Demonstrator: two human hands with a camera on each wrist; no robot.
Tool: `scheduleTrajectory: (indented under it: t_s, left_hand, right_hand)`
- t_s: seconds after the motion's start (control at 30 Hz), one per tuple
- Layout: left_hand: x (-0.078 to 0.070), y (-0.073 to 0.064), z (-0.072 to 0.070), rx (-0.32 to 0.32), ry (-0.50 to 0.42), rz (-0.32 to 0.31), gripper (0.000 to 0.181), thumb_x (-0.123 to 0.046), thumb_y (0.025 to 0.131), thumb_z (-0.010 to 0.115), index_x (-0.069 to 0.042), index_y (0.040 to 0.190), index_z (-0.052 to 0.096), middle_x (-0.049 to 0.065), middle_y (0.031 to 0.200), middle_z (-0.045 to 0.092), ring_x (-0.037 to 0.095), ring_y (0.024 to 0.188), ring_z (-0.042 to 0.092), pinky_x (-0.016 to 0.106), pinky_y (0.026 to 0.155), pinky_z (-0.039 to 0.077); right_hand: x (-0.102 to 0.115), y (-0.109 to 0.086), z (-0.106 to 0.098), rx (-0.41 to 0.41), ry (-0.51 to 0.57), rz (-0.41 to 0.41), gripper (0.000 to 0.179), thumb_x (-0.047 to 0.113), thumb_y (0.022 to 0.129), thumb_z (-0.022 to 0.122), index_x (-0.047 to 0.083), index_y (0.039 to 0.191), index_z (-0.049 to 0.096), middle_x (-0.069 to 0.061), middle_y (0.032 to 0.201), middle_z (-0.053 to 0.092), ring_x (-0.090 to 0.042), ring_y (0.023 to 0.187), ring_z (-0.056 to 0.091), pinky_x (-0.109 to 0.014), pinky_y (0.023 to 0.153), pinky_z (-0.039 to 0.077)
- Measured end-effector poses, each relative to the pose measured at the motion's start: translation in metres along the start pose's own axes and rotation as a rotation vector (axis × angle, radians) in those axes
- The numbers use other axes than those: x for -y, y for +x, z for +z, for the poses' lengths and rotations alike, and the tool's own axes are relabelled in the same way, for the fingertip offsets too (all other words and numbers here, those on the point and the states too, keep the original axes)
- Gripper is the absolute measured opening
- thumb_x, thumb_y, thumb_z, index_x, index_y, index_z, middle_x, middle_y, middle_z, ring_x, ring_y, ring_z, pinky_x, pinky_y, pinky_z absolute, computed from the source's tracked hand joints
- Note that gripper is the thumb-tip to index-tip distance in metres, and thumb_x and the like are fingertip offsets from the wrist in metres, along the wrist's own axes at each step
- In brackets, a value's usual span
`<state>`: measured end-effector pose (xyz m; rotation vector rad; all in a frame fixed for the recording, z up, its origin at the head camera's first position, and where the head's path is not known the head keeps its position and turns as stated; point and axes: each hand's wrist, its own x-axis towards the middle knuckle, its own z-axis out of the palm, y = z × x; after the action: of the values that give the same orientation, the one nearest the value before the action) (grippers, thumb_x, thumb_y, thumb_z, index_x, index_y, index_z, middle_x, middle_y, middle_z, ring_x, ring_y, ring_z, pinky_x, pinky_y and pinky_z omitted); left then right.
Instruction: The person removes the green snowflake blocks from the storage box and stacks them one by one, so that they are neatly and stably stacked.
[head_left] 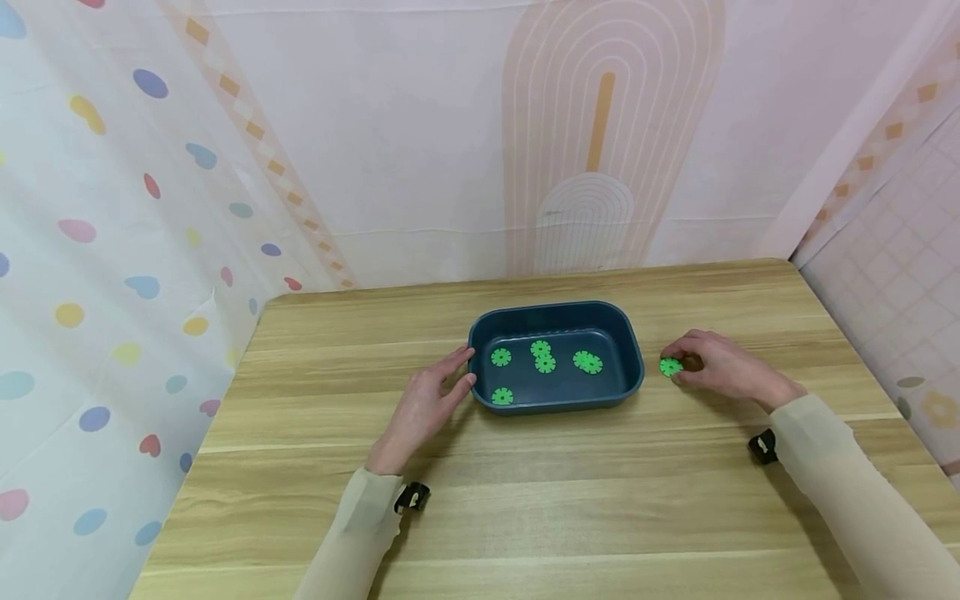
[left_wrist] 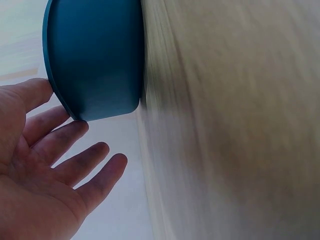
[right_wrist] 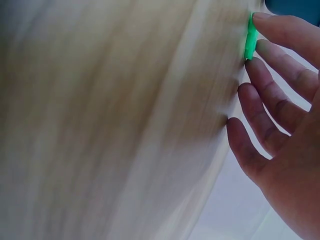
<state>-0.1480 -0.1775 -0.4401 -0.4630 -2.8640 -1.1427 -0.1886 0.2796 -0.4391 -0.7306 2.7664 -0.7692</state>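
Observation:
At the left end of a dark blue rectangular tub (head_left: 558,407), my left hand (head_left: 423,408) touches the rim with its fingertips. The left wrist view shows the thumb and fingers of that hand (left_wrist: 50,160) spread and fairly straight, right at the edge of the tub (left_wrist: 95,60). Just beyond the tub's right end, my right hand (head_left: 716,364) pinches a green notched plastic disc (head_left: 670,367) between thumb and fingers. Seen edge-on in the right wrist view, the disc (right_wrist: 250,37) lies close to the tabletop, with the fingertips of the right hand (right_wrist: 285,110) around it.
Several similar green discs (head_left: 501,357) lie inside the tub, some overlapping. Everything stands on a wood-grain table (head_left: 540,517), with a patterned cloth (head_left: 420,150) hanging behind its far edge and more cloth at both sides. Black straps (head_left: 412,497) sit at the wrists.

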Motion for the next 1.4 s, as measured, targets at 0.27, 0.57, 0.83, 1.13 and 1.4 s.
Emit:
scheduleTrajectory:
  t_s: [0.27,0.57,0.83,1.13,1.4]
  left_hand:
    - [0.001,0.0,0.0,-0.004,-0.006,0.006,0.045,-0.026,0.107,0.061,-0.008,0.148,0.058,0.009,0.154,0.051,0.031,0.142,0.048,0.056,0.115,0.04]
    - [0.002,0.0,-0.001,-0.013,-0.004,0.021,0.045,-0.026,0.107,0.061,-0.007,0.148,0.058,0.009,0.154,0.052,0.03,0.141,0.048,0.054,0.114,0.041]
    - [0.001,0.001,-0.001,-0.009,-0.004,0.019,0.045,-0.025,0.107,0.061,-0.008,0.148,0.058,0.009,0.154,0.051,0.03,0.142,0.047,0.053,0.114,0.042]
    - [0.0,0.0,-0.001,-0.008,-0.004,0.024,0.045,-0.025,0.107,0.06,-0.007,0.147,0.058,0.012,0.154,0.052,0.031,0.141,0.048,0.053,0.112,0.044]
    - [-0.001,0.0,0.0,-0.003,-0.001,0.012,0.045,-0.026,0.107,0.061,-0.008,0.148,0.058,0.011,0.154,0.051,0.031,0.142,0.047,0.054,0.112,0.043]
  right_hand:
    - [0.006,-0.007,-0.002,-0.006,0.071,0.034,0.036,0.009,0.094,0.075,-0.003,0.127,0.068,-0.018,0.125,0.067,-0.036,0.116,0.061,-0.058,0.101,0.049]
    - [0.021,-0.019,-0.009,-0.059,0.135,0.087,0.035,0.016,0.101,0.069,0.0,0.131,0.065,-0.024,0.138,0.062,-0.048,0.135,0.048,-0.068,0.109,0.038]
    - [0.04,-0.024,-0.009,-0.191,0.075,0.033,0.029,0.014,0.1,0.07,0.0,0.125,0.069,-0.023,0.129,0.068,-0.046,0.125,0.058,-0.066,0.102,0.045]
    - [0.065,-0.015,-0.001,-0.363,0.022,-0.11,0.019,0.006,0.094,0.075,0.004,0.113,0.075,-0.013,0.115,0.074,-0.035,0.108,0.068,-0.058,0.092,0.054]
    - [0.088,-0.006,0.001,-0.387,0.028,-0.173,0.02,0.006,0.093,0.077,0.007,0.113,0.076,-0.009,0.114,0.074,-0.031,0.107,0.069,-0.054,0.089,0.056]
